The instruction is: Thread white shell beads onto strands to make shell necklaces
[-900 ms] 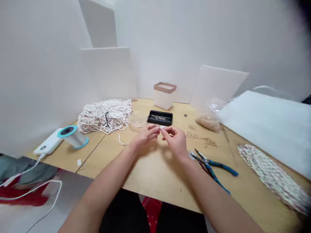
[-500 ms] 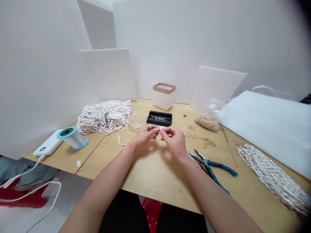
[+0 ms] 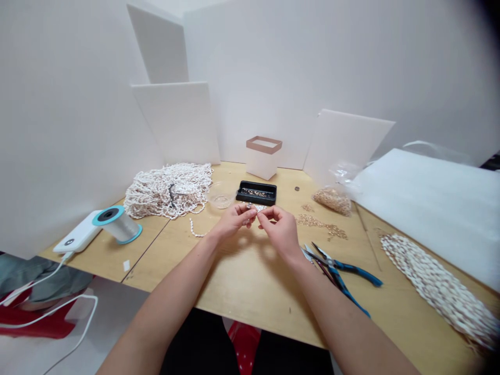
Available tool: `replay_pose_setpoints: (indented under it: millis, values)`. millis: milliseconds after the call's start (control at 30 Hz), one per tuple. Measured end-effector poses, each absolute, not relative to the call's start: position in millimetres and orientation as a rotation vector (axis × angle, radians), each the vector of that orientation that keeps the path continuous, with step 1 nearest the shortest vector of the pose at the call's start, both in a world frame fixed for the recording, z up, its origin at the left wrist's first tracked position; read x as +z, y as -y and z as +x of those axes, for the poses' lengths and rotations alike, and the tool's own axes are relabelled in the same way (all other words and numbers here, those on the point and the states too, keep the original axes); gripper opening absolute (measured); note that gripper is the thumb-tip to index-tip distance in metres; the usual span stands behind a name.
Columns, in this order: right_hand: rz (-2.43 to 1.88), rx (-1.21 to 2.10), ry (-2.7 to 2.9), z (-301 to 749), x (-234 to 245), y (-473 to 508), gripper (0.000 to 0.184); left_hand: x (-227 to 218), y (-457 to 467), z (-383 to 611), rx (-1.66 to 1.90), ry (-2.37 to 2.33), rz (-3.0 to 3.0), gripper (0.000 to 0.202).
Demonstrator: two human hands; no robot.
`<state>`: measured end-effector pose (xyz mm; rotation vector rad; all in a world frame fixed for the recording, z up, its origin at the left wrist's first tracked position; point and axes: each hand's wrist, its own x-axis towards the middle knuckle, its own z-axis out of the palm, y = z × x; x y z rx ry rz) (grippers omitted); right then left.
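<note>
From where I'm watching, my left hand [image 3: 234, 221] and right hand [image 3: 279, 229] hang over the wooden table [image 3: 234, 291]. The fingertips [image 3: 252, 211] of each hand curl inward and pinch together, closing on a small pale beaded piece [image 3: 255, 207] held between the two hands; it is too small for me to tell exactly what it is. Just past the fingers sits a black tray [image 3: 256, 194] of tiny gold pieces, and a clear glass dish [image 3: 221, 196] lies beyond the left fingers. A short loose bead strand [image 3: 194, 229] lies left of those fingers, with a heap of white bead strands [image 3: 164, 192] farther off. Right of the right fingers are scattered gold bits [image 3: 320, 224], and blue-handled pliers [image 3: 344, 273] rest near the right wrist.
</note>
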<state>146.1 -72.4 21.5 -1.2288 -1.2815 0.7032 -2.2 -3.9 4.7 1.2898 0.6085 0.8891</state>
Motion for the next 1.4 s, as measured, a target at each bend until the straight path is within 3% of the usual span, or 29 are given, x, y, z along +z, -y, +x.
replay_pose_setpoints:
  millis: [733, 1400]
  values:
    - [-1.139, 0.836, 1.245, 146.3, 17.5, 69.3, 0.023, 9.8, 7.3, -2.7, 0.955, -0.646, 1.264, 0.036]
    - [-1.096, 0.953, 1.259, 152.9, 18.4, 64.6, 0.028, 19.5, 11.0, -5.5, 1.083, -0.717, 1.618, 0.032]
